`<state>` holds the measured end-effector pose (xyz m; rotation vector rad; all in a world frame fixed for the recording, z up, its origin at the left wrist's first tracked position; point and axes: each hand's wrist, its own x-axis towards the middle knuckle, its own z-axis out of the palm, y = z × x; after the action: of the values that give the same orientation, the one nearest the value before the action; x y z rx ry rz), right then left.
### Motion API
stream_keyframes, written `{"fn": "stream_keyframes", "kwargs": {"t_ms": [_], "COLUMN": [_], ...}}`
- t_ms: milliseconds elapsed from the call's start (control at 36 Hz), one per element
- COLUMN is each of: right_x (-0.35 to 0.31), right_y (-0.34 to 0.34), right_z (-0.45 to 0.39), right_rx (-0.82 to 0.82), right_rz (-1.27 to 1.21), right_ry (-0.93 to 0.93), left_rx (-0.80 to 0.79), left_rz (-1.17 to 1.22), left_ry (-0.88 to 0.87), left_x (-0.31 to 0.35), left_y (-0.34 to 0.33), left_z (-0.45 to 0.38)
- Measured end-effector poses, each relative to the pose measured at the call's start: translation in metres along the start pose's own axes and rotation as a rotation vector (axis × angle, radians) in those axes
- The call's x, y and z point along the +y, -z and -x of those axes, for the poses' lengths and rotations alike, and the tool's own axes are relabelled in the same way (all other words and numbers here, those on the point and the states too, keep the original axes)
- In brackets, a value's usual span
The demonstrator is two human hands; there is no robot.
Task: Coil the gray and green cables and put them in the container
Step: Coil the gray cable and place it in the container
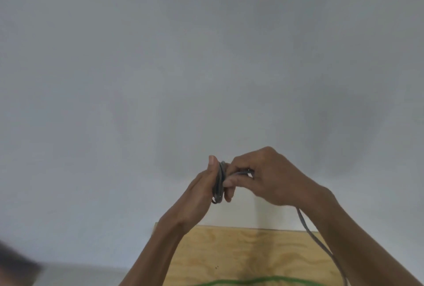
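Observation:
Both hands are raised in front of a pale wall. My left hand (204,184) holds a small bundle of gray cable (219,182) loops, thumb up along it. My right hand (263,175) pinches the same gray cable beside the bundle. The cable's loose tail hangs from under my right wrist down to the bottom right. A strip of the green cable (252,282) lies on the plywood table (229,253) at the bottom edge. The container is out of view.
The gray-white wall (206,67) fills most of the view. A dark blurred shape (16,265) sits in the bottom left corner. Only the table's far edge shows, under my forearms.

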<state>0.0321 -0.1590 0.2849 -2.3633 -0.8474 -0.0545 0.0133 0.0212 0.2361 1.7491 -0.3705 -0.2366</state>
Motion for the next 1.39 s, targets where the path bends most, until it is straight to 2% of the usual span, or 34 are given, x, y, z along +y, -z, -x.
{"fn": "stream_keyframes", "kwargs": {"t_ms": [111,250,361,472,528,611,667,1083,1250,1389], "right_x": [0.017,0.03,0.045,0.043,0.038,0.032,0.029,0.015,0.011,0.003], "right_y": [0.008,0.01,-0.007,-0.039,-0.049,-0.054,-0.056,-0.06,-0.063,-0.062], "right_z": [-0.011,-0.022,-0.023,-0.016,-0.007,0.002,0.006,0.023,0.027,0.032], "right_rx": [0.084,0.113,0.191,0.241,0.251,0.279,0.278,0.174,0.051,-0.023], "right_rz": [-0.219,-0.491,-0.748,-1.042,-0.976,-0.662,-0.56,-0.42,-0.322,-0.22], "right_ry": [0.009,0.037,0.001,-0.068,-0.102,-0.135,-0.142,-0.24,-0.287,-0.281], "left_rx": [-0.043,-0.126,-0.198,-0.125,-0.098,-0.043,-0.02,0.073,0.143,0.224], "left_rz": [0.072,0.449,0.67,0.752,0.76,0.714,0.732,0.822,0.671,0.374], "left_ry": [0.055,0.106,0.044,-0.041,-0.06,-0.054,-0.044,0.039,0.03,-0.016], "left_x": [0.003,0.006,0.018,0.033,0.04,0.046,0.047,0.035,0.027,0.017], "left_y": [-0.003,-0.006,-0.01,-0.013,-0.01,-0.003,0.0,-0.007,-0.005,0.0], "left_z": [0.007,0.007,0.007,-0.005,-0.012,-0.021,-0.025,-0.026,-0.027,-0.031]}}
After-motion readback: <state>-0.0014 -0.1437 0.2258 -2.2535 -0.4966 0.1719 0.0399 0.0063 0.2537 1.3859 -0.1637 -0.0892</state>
